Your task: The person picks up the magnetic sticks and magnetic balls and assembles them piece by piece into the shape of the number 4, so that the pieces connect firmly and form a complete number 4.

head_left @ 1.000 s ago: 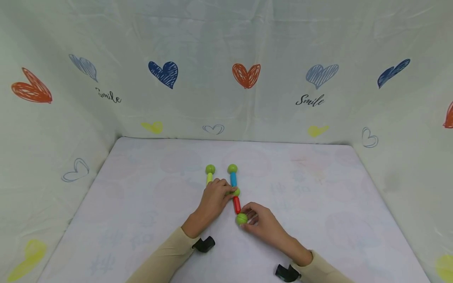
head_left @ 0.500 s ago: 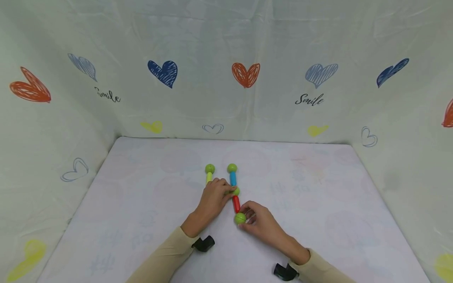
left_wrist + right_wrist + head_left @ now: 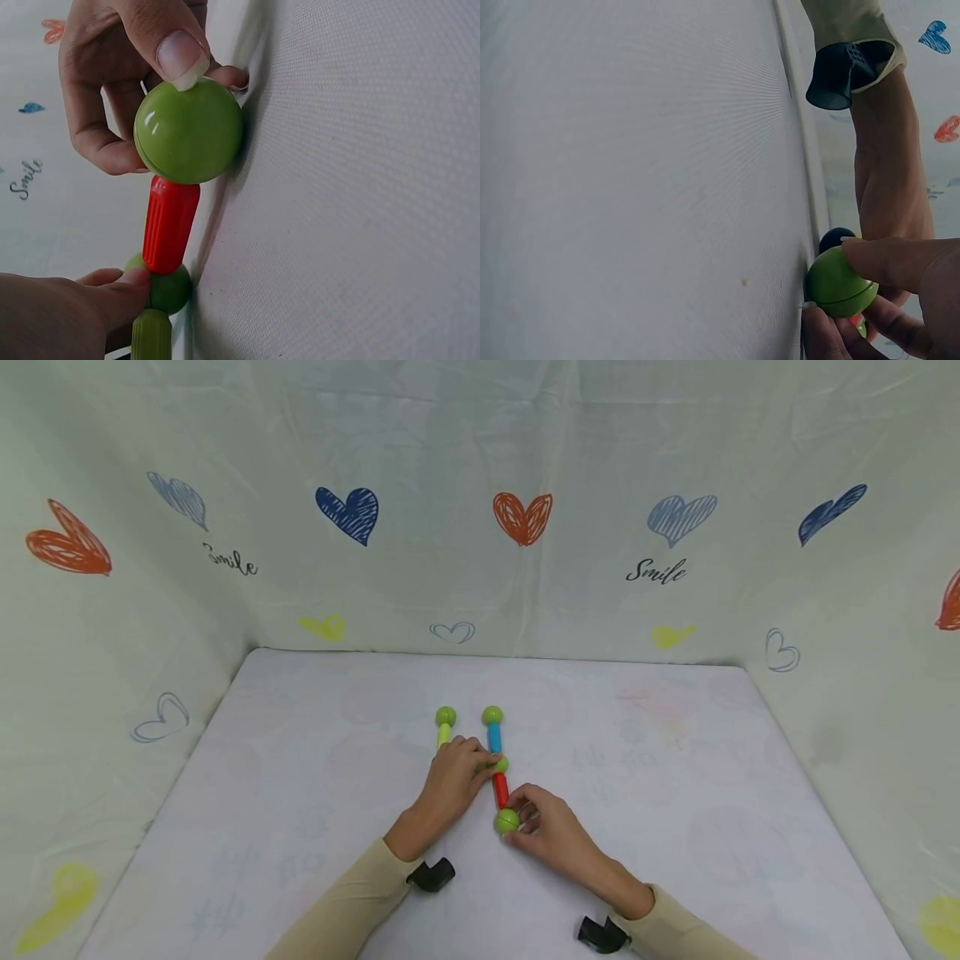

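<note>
Two chains of ball-and-rod building pieces lie on the white table. My left hand pinches the middle green ball, which joins a blue rod to a red rod. At the red rod's near end sits another green ball, gripped by my right hand between thumb and fingers. Beyond the blue rod is a far green ball. A yellow-green rod topped by a green ball runs partly hidden behind the left hand. The left wrist view also shows a green rod at the middle ball.
The white tabletop extends around the pieces. A pale curtain printed with hearts stands behind and beside it. Black wrist cameras sit on the left cuff and right cuff.
My right hand and the near green ball have shifted slightly left, with the red rod's near end following. The left hand has stayed at the middle ball.
</note>
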A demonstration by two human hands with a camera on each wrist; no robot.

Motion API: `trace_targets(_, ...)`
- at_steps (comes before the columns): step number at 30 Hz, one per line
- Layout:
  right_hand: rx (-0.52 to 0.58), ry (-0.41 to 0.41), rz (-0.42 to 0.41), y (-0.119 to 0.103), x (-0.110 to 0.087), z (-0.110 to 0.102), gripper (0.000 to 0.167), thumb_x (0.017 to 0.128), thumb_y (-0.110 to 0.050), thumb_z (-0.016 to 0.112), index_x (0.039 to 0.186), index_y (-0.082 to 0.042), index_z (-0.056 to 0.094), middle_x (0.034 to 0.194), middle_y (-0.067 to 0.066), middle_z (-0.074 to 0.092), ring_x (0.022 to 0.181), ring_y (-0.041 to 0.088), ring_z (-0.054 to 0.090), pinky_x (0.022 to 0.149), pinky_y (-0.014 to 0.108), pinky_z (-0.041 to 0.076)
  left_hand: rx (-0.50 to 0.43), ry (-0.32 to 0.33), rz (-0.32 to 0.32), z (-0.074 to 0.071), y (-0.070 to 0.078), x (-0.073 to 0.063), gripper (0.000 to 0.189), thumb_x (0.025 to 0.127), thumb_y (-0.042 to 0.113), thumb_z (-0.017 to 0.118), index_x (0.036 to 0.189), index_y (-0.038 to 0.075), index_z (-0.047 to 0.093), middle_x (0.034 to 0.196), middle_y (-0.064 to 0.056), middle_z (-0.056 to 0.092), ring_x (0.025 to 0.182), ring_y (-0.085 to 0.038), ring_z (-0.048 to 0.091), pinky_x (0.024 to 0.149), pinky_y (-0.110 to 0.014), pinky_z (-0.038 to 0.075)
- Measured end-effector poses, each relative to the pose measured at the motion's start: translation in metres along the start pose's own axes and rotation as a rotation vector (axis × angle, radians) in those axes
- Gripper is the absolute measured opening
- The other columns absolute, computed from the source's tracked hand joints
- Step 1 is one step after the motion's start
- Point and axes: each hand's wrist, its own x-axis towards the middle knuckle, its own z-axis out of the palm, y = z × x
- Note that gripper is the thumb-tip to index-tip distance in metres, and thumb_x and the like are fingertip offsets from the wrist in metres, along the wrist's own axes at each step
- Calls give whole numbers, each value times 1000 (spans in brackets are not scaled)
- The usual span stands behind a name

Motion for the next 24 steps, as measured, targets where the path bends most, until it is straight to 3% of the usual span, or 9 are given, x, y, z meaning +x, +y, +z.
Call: trace_targets(24,-12,-38,-1,-2,0,-1,36,85,4,84,114,-2,62,105,5,67,89,11,65,77,26,60,4,-11,21,-2,0,-1,29,86,10,88,115,10,83,93,-2,72,85,-19,60,72,-27,47)
